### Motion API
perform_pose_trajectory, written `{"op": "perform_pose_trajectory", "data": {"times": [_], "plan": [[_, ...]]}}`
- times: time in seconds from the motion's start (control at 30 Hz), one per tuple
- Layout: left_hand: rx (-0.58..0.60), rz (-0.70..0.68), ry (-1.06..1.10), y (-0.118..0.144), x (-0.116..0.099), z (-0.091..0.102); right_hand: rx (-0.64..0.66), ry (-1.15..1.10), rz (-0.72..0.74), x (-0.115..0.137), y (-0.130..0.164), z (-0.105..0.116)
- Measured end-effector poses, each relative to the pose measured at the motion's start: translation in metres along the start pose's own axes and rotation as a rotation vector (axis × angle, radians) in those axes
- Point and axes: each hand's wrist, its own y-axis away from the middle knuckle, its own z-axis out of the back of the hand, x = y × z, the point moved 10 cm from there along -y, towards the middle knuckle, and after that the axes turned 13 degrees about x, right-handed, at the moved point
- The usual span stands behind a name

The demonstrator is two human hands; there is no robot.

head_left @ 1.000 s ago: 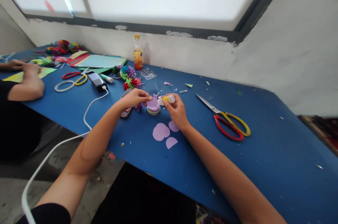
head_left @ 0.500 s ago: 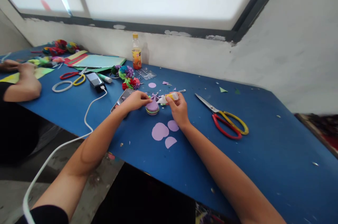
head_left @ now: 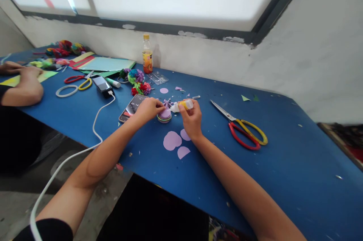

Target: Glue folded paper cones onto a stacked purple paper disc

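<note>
My right hand (head_left: pixel 192 118) grips a small white glue bottle (head_left: pixel 181 106) with a yellow label, its tip aimed left at a folded purple paper piece (head_left: pixel 165 112). That piece rests on a small stack of coloured paper circles (head_left: pixel 164 118) on the blue table (head_left: pixel 283 165). My left hand (head_left: pixel 148 108) pinches the purple piece from the left. Three loose purple paper circles (head_left: pixel 172 140) lie just in front of my hands. A phone (head_left: pixel 132 105) lies face up beside my left hand.
Red and yellow scissors (head_left: pixel 242 129) lie to the right. Paper flowers (head_left: pixel 138 82), an orange drink bottle (head_left: pixel 146 58), a power bank (head_left: pixel 102 85) with white cable and paper sheets (head_left: pixel 107 64) are behind. Another person's hands (head_left: pixel 22 82) rest at far left.
My hands have stayed at the paper stack; the left hand shifted slightly right, uncovering the phone. The glue tip stays at the purple piece. The view has shifted a little.
</note>
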Motion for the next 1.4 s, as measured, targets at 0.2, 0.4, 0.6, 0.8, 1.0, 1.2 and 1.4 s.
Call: {"op": "perform_pose_trajectory", "data": {"times": [0.2, 0.4, 0.6, 0.8, 1.0, 1.2, 1.4], "plan": [[-0.008, -0.020, -0.096, 0.003, -0.008, 0.000, 0.046, -0.033, -0.021, -0.007, -0.001, -0.005], [-0.010, -0.038, -0.189, 0.004, -0.013, 0.000, 0.100, -0.062, -0.016, -0.008, -0.001, -0.010], [0.006, -0.038, -0.232, 0.003, -0.012, -0.001, 0.106, -0.067, -0.007, -0.010, -0.001, -0.011], [0.019, -0.021, -0.242, 0.002, -0.009, -0.003, 0.127, -0.077, 0.004, -0.008, 0.000, -0.013], [0.032, -0.003, -0.226, 0.000, -0.004, -0.004, 0.143, -0.053, 0.007, -0.003, 0.000, -0.015], [0.053, 0.000, -0.193, -0.002, 0.000, -0.006, 0.201, -0.034, 0.010, -0.002, 0.000, -0.020], [0.047, 0.010, -0.177, -0.001, 0.001, -0.006, 0.187, 0.085, 0.054, 0.012, 0.003, -0.018]]}}
